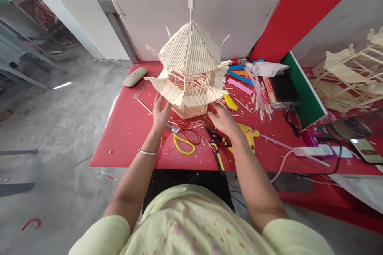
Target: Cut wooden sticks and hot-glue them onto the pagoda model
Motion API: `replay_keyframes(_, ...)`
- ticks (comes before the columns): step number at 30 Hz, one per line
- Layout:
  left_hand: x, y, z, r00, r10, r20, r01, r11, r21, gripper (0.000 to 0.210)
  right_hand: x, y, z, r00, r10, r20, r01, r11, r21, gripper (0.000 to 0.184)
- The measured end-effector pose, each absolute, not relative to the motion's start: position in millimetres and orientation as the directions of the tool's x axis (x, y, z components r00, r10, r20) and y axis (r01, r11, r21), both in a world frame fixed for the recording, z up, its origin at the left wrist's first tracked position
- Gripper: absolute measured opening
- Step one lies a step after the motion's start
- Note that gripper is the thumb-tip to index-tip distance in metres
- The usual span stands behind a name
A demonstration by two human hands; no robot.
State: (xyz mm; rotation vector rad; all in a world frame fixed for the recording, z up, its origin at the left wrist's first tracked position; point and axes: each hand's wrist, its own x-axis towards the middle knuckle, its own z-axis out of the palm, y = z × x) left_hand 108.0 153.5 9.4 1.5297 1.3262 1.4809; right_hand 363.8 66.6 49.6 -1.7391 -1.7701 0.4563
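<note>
A pagoda model (191, 53) built of thin pale wooden sticks stands upright on the red table, with a pointed upper roof and a wider lower eave. My left hand (160, 114) grips its left side low down, the fingertips partly hidden under the eave. On the opposite side, my right hand (223, 118) holds the base, its fingers also partly covered by the eave. In front of the model lie scissors (185, 139) with red and yellow handles. Black-and-yellow pliers (217, 147) rest by my right wrist, and a yellow glue gun (249, 135) is beside my right forearm.
Stick scraps litter the red table (119, 135). An oval pale case (135, 77) sits at the left. Coloured strips (239, 86), stick bundles and a black box (284, 87) lie at the right, before a green board (308, 91). Another stick model (344, 75) stands beyond it.
</note>
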Motion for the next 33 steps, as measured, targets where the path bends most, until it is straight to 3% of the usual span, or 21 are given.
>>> replay_keyframes(4,94.5,133.6,5.4,-0.346,0.881,0.323,0.217,-0.260,0.941,0.030,378.5,23.7,58.6,0.335,0.903,0.269,0.867,-0.183,-0.464,0.037)
replay_keyframes(7,98.8,103.3,2.3,-0.381,0.909,0.173,0.071,-0.157,0.985,0.029,382.9,4.0,64.0,0.386,0.893,0.229,0.895,-0.303,-0.328,0.027)
replay_keyframes(10,109.1,78.3,3.6,-0.258,0.963,0.079,-0.019,-0.087,0.996,0.027,375.2,-2.0,65.8,0.303,0.936,0.176,0.926,-0.246,-0.286,0.021)
replay_keyframes(16,115.6,66.7,10.9,-0.143,0.986,0.088,0.056,-0.080,0.995,0.021,341.7,6.6,55.4,0.109,0.993,0.042,0.933,-0.087,-0.348,0.019)
replay_keyframes(26,112.0,65.6,3.7,-0.090,0.990,0.110,0.147,-0.096,0.984,0.022,327.2,32.8,47.1,0.075,0.997,0.013,0.962,-0.069,-0.264,0.021)
replay_keyframes(29,111.0,65.9,4.9,0.032,0.975,0.221,0.317,-0.220,0.923,0.019,334.2,31.8,47.3,0.111,0.994,0.012,0.964,-0.105,-0.244,0.018)
replay_keyframes(33,116.8,64.1,3.7,0.319,0.903,0.286,0.539,-0.422,0.729,0.021,338.6,26.8,46.0,0.124,0.992,0.005,0.955,-0.118,-0.271,0.014)
